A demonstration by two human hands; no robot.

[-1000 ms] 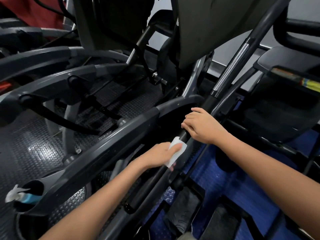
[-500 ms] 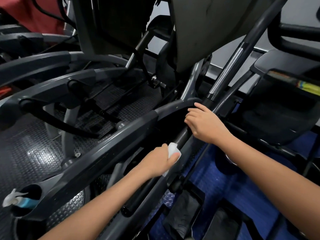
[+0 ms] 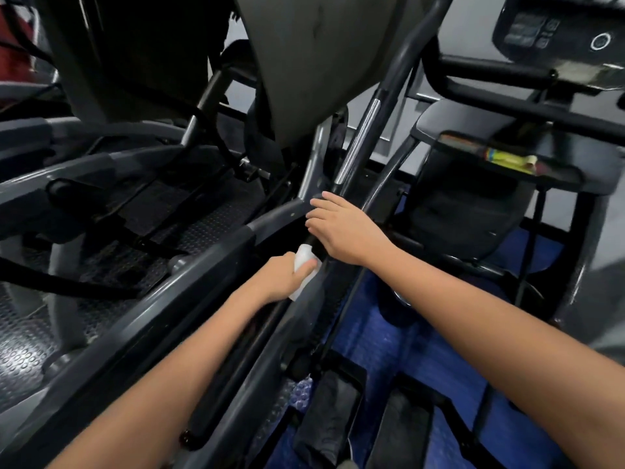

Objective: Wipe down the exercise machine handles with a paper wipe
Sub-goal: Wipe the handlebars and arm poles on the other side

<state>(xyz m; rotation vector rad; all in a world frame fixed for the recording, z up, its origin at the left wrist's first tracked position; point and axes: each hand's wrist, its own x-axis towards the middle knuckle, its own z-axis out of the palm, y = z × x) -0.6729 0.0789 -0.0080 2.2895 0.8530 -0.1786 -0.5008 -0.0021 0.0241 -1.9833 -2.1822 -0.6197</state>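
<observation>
Near, centre of frame: left hand (image 3: 282, 277) clamped around the paper wipe (image 3: 303, 270) and the dark handle bar (image 3: 257, 336) under it. Over the last second the wipe has climbed the bar toward the upper right; it now sits just below the right hand (image 3: 341, 231), nearly touching it. Likely meaning: the lower stretch of the bar is wiped, and the part under and above the right hand remains.

Right hand rests over the bar, fingers fairly straight and slightly spread, steadying it; whether the thumb wraps underneath, I cannot tell.

The bar's long axis runs diagonally, lower left up to upper right, continuing past a shiny chrome strip (image 3: 356, 143). Farther off, upper right: a console (image 3: 554, 28).
</observation>
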